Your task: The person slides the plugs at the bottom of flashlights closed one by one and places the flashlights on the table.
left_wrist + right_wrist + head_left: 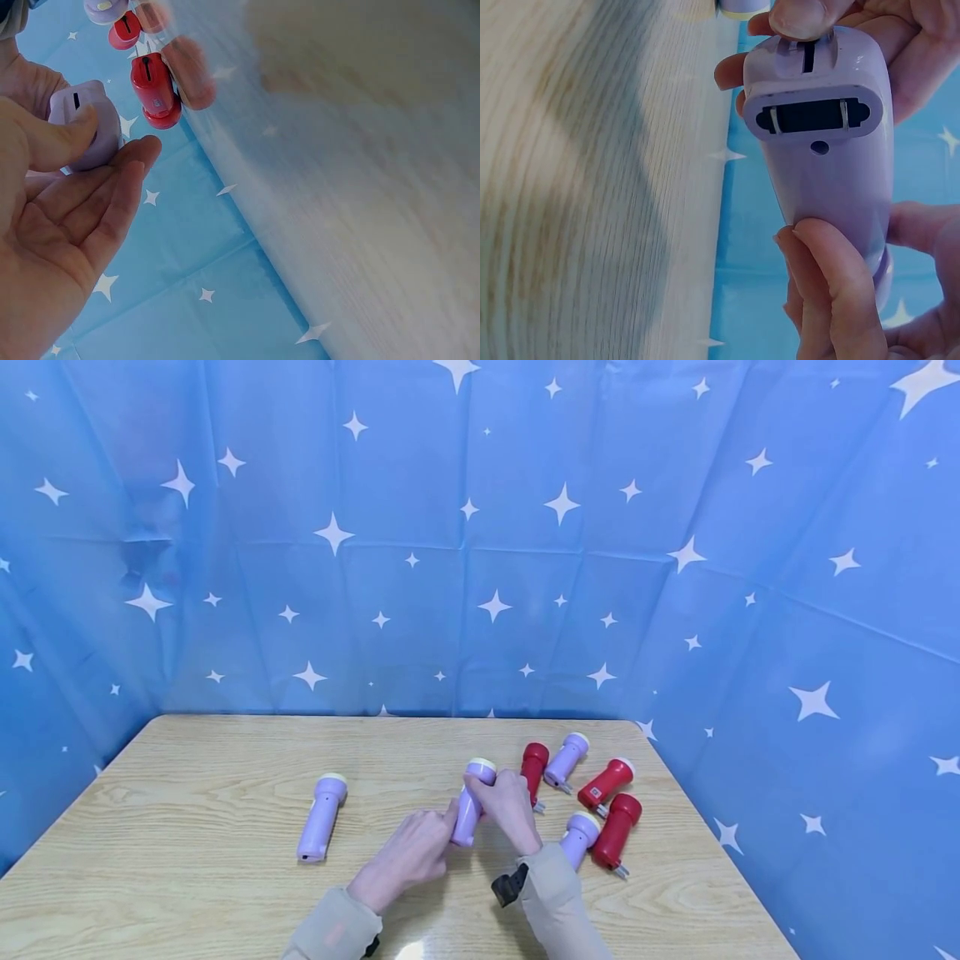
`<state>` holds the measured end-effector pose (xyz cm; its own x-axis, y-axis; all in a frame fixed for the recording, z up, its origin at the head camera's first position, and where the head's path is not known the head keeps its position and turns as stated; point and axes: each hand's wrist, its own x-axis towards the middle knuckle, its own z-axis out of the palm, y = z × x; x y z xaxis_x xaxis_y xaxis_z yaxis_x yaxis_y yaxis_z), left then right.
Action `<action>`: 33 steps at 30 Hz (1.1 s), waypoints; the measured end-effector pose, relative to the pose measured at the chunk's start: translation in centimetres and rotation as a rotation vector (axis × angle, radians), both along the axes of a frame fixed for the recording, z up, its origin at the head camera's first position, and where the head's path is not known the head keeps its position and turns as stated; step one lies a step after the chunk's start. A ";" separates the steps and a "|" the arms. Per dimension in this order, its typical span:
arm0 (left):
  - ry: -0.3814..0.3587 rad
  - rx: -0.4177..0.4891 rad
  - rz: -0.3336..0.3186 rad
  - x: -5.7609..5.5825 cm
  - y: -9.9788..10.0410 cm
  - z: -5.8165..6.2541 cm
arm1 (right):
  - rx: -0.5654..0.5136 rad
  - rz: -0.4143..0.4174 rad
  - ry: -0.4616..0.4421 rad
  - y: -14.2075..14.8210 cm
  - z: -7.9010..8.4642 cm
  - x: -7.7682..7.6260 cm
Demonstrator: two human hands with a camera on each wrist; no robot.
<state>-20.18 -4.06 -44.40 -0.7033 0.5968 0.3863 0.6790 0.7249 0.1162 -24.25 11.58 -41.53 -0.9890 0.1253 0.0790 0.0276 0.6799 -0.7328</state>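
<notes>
Both my hands hold a light purple flashlight (467,823) above the table, its pale lens end pointing away from me. My right hand (512,806) grips its body toward the head end. With the thumb on the slider beside a dark slot and the fingers beneath, my left hand (412,850) pinches the tail end. In the right wrist view, the tail of the purple flashlight (832,176) faces the camera. Two metal plug prongs lie inside a dark recess (810,116) there, with a small round hole below it.
Another purple flashlight (320,822) lies to the left on the wooden table (210,793). Right of my hands are two more purple flashlights (567,762) and three red flashlights (618,831), some with plug prongs sticking out. A blue star-patterned curtain (420,585) hangs behind the table.
</notes>
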 end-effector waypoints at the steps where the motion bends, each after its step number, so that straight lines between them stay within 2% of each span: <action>1: 0.001 -0.002 -0.003 0.0 0.0 0.1 | -0.005 0.003 0.001 0.0 0.0 0.0; 12: -0.022 0.023 -0.038 -0.1 -0.5 0.1 | -0.028 0.020 -0.017 0.0 -0.2 0.1; 33: -0.110 0.025 -0.011 -0.1 -0.7 0.0 | -0.070 0.051 -0.070 0.0 -1.0 -0.1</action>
<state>-20.29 -4.71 -44.40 -0.7354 0.5960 0.3225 0.6693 0.7132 0.2083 -24.37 11.61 -42.54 -0.9970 0.0771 0.0021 0.0470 0.6292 -0.7758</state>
